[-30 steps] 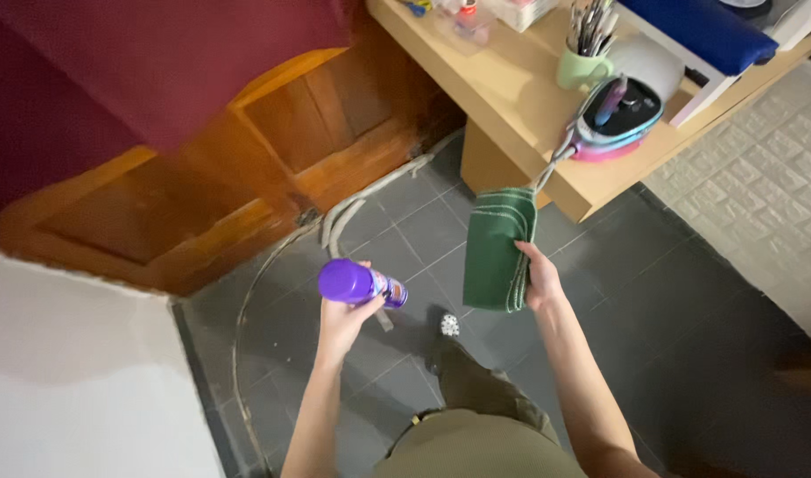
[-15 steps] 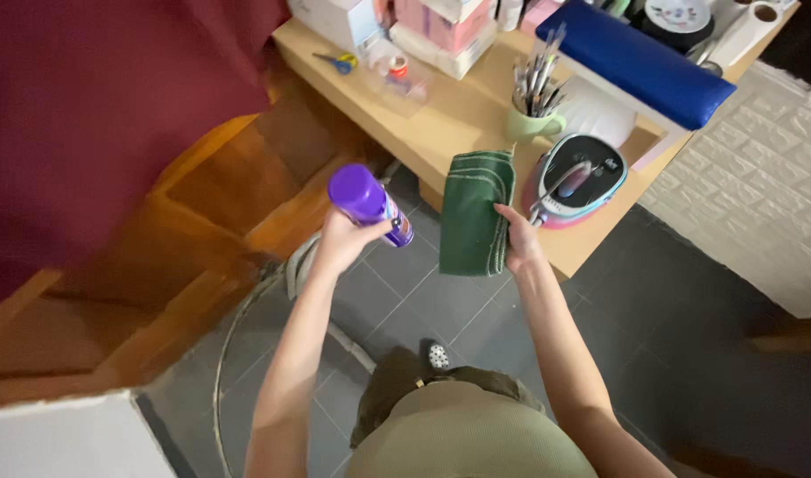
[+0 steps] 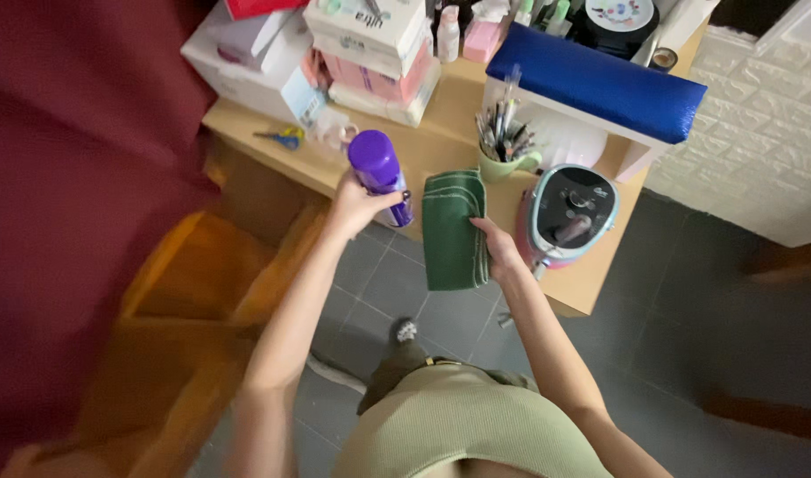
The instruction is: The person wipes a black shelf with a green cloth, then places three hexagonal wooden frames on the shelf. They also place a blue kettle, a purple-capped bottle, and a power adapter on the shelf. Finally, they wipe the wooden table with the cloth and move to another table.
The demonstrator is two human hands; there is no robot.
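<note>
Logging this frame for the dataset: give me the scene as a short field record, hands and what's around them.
left hand: grips a purple-capped bottle, upright, over the table edge
right hand: holds a folded green cloth by its right edge
wooden table: light wood, crowded
near cloth: green cup of brushes; round pink-rimmed device
back of table: blue cushioned rest, stacked boxes
left of bottle: scissors
floor: dark grey tiles

The bare strip of the light wooden desk (image 3: 441,150) is open in front; the green cup of brushes (image 3: 503,159) and stacked cardboard boxes (image 3: 370,53) crowd its sides.
</note>
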